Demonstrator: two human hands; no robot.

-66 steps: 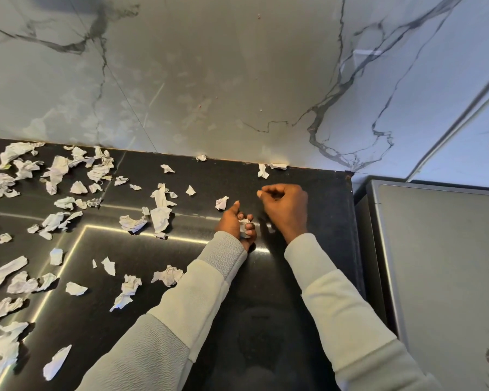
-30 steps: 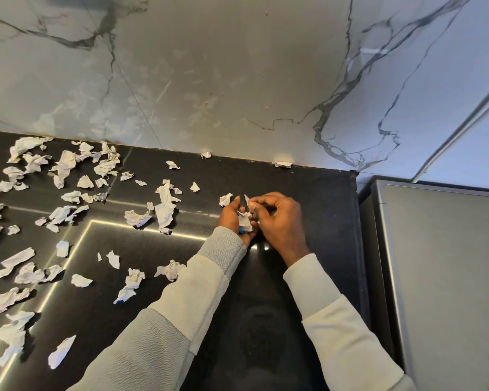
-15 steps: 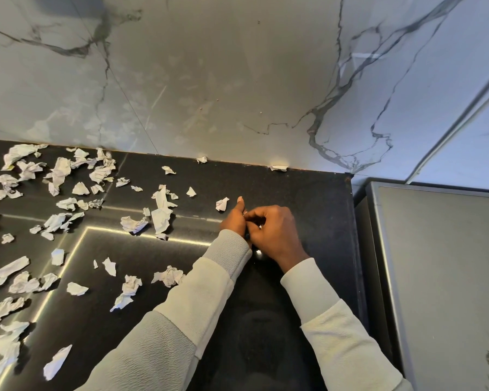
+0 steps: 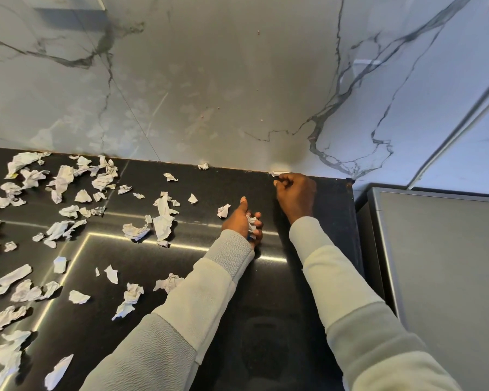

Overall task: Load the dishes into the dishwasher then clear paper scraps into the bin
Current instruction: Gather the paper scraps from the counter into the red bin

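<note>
Paper scraps (image 4: pixel 161 218): many, strewn over black countertop (image 4: pixel 266 306), mostly leftward. Left hand (image 4: pixel 242 221): clutching gathered wad (image 4: pixel 251 222). Right hand (image 4: pixel 294 193): apart, pinching wall-edge scrap (image 4: pixel 278 173). Step: gathering. Next, probably: lift scrap, add to wad; bin unseen.

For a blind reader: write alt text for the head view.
A person's right hand reaches a paper scrap at the foot of the marble wall, while the left hand grips collected scraps. Many more torn scraps litter the black counter to the left.
</note>
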